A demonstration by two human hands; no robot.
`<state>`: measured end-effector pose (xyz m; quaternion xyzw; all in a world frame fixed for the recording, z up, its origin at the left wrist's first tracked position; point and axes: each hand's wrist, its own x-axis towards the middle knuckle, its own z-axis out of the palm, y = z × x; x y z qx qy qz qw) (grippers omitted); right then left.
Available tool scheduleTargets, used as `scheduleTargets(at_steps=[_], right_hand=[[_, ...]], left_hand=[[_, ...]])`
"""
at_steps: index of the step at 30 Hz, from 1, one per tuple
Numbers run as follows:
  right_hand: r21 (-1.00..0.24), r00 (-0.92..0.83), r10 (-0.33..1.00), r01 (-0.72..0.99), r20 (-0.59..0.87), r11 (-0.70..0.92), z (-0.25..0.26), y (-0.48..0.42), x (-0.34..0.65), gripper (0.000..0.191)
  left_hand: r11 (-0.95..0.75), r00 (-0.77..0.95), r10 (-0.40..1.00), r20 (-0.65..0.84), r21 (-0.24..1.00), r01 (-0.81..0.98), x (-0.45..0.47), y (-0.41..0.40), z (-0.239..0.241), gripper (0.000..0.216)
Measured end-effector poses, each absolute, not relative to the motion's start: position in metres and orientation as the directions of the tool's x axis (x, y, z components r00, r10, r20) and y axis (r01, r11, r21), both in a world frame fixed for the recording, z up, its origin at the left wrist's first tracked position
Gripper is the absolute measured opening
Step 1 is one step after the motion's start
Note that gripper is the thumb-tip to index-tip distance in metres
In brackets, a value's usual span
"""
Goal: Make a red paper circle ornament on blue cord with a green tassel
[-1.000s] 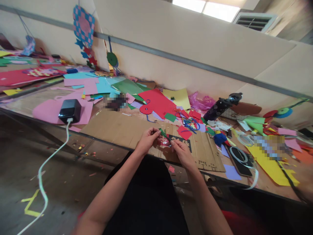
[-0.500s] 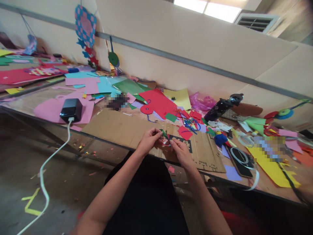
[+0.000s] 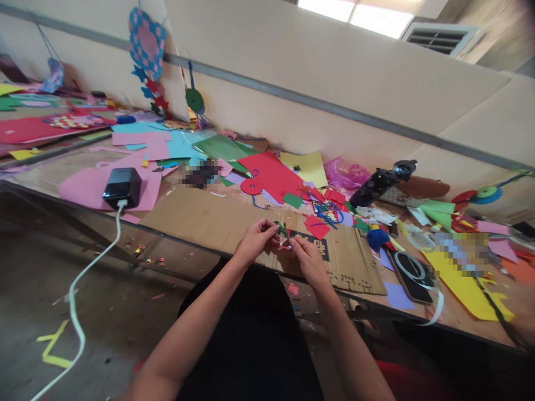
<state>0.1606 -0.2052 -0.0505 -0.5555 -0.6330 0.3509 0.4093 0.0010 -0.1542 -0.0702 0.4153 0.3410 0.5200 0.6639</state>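
Note:
Over the front edge of the brown cardboard sheet (image 3: 200,217), both hands are close together. Thumb and fingers of my left hand (image 3: 256,240) pinch a small green craft piece (image 3: 282,228), which sticks out towards the right. My right hand (image 3: 308,255) is closed just beside it, its fingertips on a small shiny item (image 3: 286,247) whose kind is too small to tell. Black print on the cardboard shows behind the right fingers. Red pieces (image 3: 316,227) and blue cord (image 3: 328,214) lie just beyond.
A black power bank (image 3: 122,188) with a white cable (image 3: 73,301) rests on pink sheets at left. Red sheets (image 3: 271,172) lie behind the cardboard. To the right are a dark folded umbrella (image 3: 371,186), blue yarn (image 3: 377,238), a phone (image 3: 412,281) and a yellow sheet (image 3: 463,289).
The green piece has turned slightly between my fingertips, and the shiny item at my right fingers shows less. Both arms stay nearly where they were.

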Motion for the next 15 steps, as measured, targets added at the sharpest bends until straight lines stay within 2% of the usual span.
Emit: scheduleTargets(at_steps=[15], right_hand=[[-0.85,-0.108,0.987,0.502,0.118,0.156,-0.044,-0.215,0.176,0.043]], left_hand=[[0.124,0.211,0.977,-0.032,0.89,-0.44,-0.001,-0.154,-0.068,0.047]])
